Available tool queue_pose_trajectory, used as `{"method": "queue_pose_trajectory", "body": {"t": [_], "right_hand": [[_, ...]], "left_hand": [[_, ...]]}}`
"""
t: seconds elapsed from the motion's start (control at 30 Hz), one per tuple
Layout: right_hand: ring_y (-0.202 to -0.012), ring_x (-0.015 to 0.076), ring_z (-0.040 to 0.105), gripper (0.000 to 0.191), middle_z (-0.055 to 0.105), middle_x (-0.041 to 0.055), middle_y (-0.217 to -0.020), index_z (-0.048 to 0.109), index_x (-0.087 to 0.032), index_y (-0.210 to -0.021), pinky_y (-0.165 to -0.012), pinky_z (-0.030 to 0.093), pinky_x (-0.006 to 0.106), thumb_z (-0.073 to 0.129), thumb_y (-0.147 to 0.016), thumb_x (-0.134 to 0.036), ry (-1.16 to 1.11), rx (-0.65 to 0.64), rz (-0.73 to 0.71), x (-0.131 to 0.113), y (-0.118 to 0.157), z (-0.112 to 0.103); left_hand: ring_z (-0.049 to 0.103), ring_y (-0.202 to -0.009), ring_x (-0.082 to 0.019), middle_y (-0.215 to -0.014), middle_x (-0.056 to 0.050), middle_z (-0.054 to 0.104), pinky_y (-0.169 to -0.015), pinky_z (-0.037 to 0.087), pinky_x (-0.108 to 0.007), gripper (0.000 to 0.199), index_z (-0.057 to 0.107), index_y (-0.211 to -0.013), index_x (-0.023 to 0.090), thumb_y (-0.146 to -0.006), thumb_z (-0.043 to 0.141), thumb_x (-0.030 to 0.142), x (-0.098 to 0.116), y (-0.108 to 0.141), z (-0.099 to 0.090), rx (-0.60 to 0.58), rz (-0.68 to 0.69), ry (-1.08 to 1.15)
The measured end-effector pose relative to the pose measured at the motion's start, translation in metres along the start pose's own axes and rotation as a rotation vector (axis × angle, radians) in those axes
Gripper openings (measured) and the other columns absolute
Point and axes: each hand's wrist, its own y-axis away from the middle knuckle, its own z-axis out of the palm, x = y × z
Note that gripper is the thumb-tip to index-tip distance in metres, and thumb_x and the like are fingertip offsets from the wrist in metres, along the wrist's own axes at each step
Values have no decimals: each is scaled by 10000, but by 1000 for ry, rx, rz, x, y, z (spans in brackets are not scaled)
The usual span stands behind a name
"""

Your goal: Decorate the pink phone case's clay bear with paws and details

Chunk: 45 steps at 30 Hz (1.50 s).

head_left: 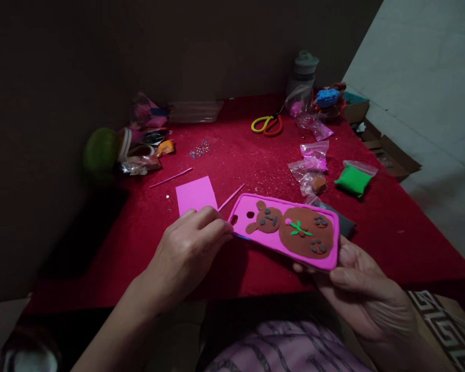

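A pink phone case decorated with a brown clay bear is held up over the table, tilted. The bear has grey eyes and paw pads and carries a green-stemmed pink flower. My right hand grips its right end, thumb at the near corner and fingers underneath. At the left end, near the camera cutouts, my left hand is closed with fingertips pinching the corner. A pink square sheet lies just beyond my left hand, and a thin pink stick shows beside it, its lower end hidden.
Another pink stick and some small beads lie on the red tablecloth. Scissors rest at the back. Bags of green clay and brown clay sit right, a bottle behind. A dark green round object stands left.
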Motion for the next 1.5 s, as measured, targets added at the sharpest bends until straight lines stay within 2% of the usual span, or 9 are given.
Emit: {"method": "queue_pose_trajectory", "body": {"t": [0.2, 0.37, 0.5, 0.63, 0.77, 1.07, 1.27, 1.4, 1.5], "right_hand": [[-1079, 259, 649, 655, 674, 60, -1189, 550, -284, -1292, -980, 506, 453, 681, -686, -75, -31, -4, -37, 1, -3, 5], [-1137, 267, 627, 661, 671, 53, -1208, 569, -262, -1282, -1075, 436, 452, 696, -663, -66, -72, 22, -47, -1, -4, 5], [-1176, 274, 602, 626, 628, 49, -1285, 596, -266, -1254, -1094, 423, 455, 716, -664, -95, -106, 58, -64, -1, -3, 2], [-1218, 278, 571, 608, 623, 40, -1295, 613, -278, -1242, -1135, 366, 480, 718, -670, -101, -124, 42, -78, 4, -2, 3], [-1240, 287, 552, 642, 674, 47, -1209, 621, -287, -1236, -1172, 276, 499, 743, -634, -101, -150, 19, -71, 10, 0, 12], [-1231, 290, 553, 699, 663, 68, -1221, 597, -276, -1275, -1106, 357, 455, 739, -607, -128, -134, -231, 88, 12, 5, 13], [-924, 70, 685, 282, 729, 74, -1039, 695, -104, -1089, -830, 489, 119, 547, -861, -178, -293, -432, 346, -11, -30, 20], [-858, 110, 687, 316, 721, 56, -815, 685, -99, -861, -919, 480, 219, 477, -954, -317, -335, -465, 467, -23, -52, 37], [-880, 131, 677, 293, 716, 47, -862, 653, -127, -866, -992, 444, 294, 462, -950, -332, -321, -480, 459, -30, -62, 52]], "left_hand": [[598, -785, -114, -863, -1, 633, -714, 451, -217, 80, 663, -858, 203, -888, 595, 173, 3, 5, -15, 12, -158, 309], [458, -552, -61, -680, 45, 523, -500, 372, -159, 108, 592, -831, 211, -824, 670, 284, 24, 26, -16, 257, -798, 1071], [246, -411, -17, -576, 87, 363, -377, 225, -150, 260, 594, -880, 184, -723, 758, 310, 52, 37, 1, -84, -1052, 1706], [173, -418, -19, -563, 104, 308, -368, 234, -146, 323, 607, -1027, 177, -756, 751, 278, 70, 28, 15, 58, -1073, 1857], [172, -429, -10, -560, 104, 317, -391, 223, -126, 281, 556, -808, 184, -715, 803, 279, 75, 15, 17, 319, -1114, 1896], [352, -460, -33, -501, 73, 379, -475, 374, -144, 215, 628, -668, 166, -684, 824, 252, 63, 14, 5, 532, -873, 1821], [330, -430, -12, -489, 65, 409, -452, 333, -126, 201, 706, -769, 158, -644, 845, 230, 40, 5, -27, 291, -811, 1846], [250, -409, 2, -494, 81, 372, -414, 272, -112, 185, 676, -784, 136, -695, 804, 236, 25, -12, -35, 50, -726, 1856], [232, -400, -3, -499, 87, 364, -403, 260, -124, 154, 625, -751, 144, -733, 761, 212, 14, -28, -35, -70, -681, 1814]]}}
